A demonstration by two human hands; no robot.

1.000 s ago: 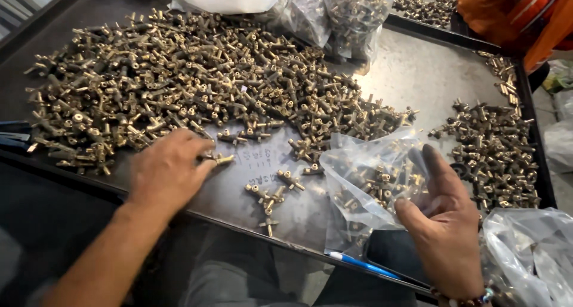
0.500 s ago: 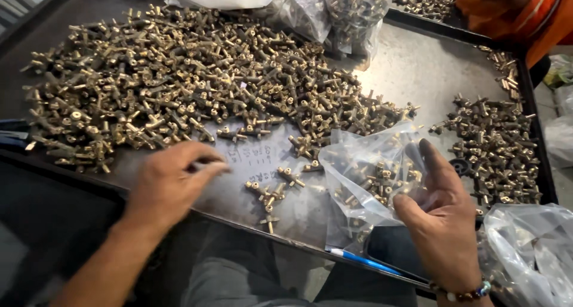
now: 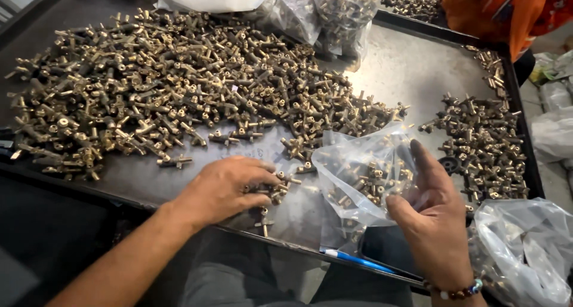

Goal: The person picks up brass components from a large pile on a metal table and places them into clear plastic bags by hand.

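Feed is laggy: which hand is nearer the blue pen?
Right. The right hand holds the clear bag just above the blue pen; the left hand lies farther left, on brass fittings.

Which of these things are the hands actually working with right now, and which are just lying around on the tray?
In use:
left hand gathering a small cluster of brass fittings
right hand holding open a clear plastic bag partly filled with fittings

Lying about:
big heap of fittings
smaller pile
filled bags
blue pen
metal tray
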